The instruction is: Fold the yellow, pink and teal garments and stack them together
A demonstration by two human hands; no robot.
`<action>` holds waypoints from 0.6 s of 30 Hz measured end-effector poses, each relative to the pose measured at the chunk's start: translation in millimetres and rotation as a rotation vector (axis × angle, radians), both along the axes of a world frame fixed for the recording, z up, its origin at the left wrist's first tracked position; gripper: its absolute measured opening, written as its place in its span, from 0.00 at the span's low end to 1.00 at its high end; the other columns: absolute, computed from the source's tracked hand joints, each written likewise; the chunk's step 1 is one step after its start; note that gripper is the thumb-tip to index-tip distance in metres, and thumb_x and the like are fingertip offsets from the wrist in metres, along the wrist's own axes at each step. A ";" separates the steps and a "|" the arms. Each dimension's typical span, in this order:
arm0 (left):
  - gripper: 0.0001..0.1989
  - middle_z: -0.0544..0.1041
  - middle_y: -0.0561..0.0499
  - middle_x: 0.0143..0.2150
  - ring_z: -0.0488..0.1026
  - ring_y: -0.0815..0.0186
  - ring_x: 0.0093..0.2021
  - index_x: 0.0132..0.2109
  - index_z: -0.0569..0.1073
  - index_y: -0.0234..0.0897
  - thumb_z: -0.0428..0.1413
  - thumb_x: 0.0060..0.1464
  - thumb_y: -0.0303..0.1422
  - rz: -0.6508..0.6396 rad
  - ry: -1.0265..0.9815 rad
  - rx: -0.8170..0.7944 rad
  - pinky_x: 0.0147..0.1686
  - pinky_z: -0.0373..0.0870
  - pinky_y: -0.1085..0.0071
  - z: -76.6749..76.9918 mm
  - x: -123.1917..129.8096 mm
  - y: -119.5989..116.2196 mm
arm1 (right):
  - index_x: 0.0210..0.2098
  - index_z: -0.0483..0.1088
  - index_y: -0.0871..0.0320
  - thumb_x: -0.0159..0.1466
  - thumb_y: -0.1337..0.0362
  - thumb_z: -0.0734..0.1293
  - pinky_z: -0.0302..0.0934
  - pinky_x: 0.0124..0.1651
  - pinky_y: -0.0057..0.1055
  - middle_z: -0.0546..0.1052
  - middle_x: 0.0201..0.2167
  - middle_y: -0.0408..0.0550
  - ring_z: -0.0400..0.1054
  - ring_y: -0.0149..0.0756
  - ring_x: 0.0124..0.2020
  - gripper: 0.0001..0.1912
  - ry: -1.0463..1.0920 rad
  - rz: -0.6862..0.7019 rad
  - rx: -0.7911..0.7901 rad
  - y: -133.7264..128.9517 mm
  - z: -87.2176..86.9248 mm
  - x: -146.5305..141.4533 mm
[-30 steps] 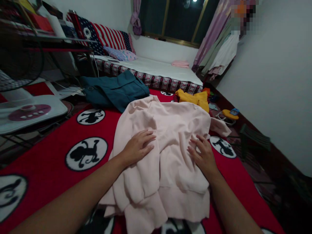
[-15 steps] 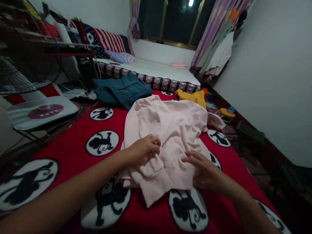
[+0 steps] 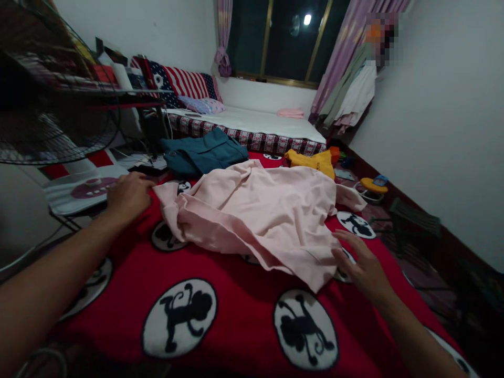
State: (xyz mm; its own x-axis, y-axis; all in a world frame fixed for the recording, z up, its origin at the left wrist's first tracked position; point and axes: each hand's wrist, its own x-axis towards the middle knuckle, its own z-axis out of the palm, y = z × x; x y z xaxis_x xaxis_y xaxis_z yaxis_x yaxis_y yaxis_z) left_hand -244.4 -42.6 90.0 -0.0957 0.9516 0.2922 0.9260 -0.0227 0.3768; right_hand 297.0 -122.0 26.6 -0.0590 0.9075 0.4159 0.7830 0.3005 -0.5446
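A pale pink sweatshirt lies rumpled on a red blanket with round white monkey patches. At the left, my left hand is closed on the end of one sleeve, drawn out to the side. Along the front, the hem is lifted and folded in a loose wave. My right hand hovers by the lower right corner of the sweatshirt, fingers apart and holding nothing. The other sleeve points out at the far right.
Behind the sweatshirt lie a folded teal garment and a yellow garment. A fan and a white plastic chair stand at the left. A bed is at the back; a dark folding stool stands right.
My left hand has moved left and away from me, pulling the sleeve out and dragging the hem with it. My right hand has shifted slightly right, off the cloth.
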 end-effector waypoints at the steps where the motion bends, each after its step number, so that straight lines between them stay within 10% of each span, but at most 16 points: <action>1: 0.16 0.69 0.41 0.56 0.59 0.39 0.60 0.40 0.75 0.33 0.50 0.52 0.39 0.028 0.042 0.059 0.59 0.55 0.46 -0.1 5.1 -5.1 | 0.52 0.68 0.56 0.61 0.47 0.63 0.58 0.59 0.50 0.70 0.55 0.58 0.63 0.50 0.58 0.26 -0.002 -0.065 -0.015 4.4 -4.3 6.5; 7: 0.30 0.64 0.45 0.64 0.58 0.51 0.64 0.60 0.67 0.41 0.55 0.52 0.49 -0.663 0.161 -0.016 0.64 0.52 0.57 -8.9 89.7 -30.7 | 0.64 0.54 0.60 0.55 0.50 0.68 0.55 0.61 0.50 0.62 0.62 0.61 0.58 0.51 0.62 0.42 -0.057 -0.057 -0.153 28.9 -22.9 2.0; 11: 0.35 0.71 0.44 0.57 0.67 0.51 0.57 0.60 0.67 0.44 0.63 0.43 0.42 -0.797 0.314 -0.228 0.59 0.57 0.55 -21.7 129.0 -35.7 | 0.55 0.66 0.59 0.53 0.62 0.65 0.60 0.56 0.44 0.72 0.52 0.56 0.66 0.46 0.53 0.29 0.021 -0.019 -0.098 39.7 -26.7 -23.8; 18: 0.07 0.77 0.48 0.29 0.74 0.59 0.31 0.33 0.76 0.40 0.54 0.50 0.33 -0.800 0.397 -0.385 0.30 0.63 0.70 24.7 153.9 -50.6 | 0.37 0.75 0.62 0.47 0.61 0.65 0.56 0.21 0.28 0.74 0.20 0.46 0.63 0.33 0.18 0.19 0.403 -0.161 -0.288 39.6 55.5 -9.9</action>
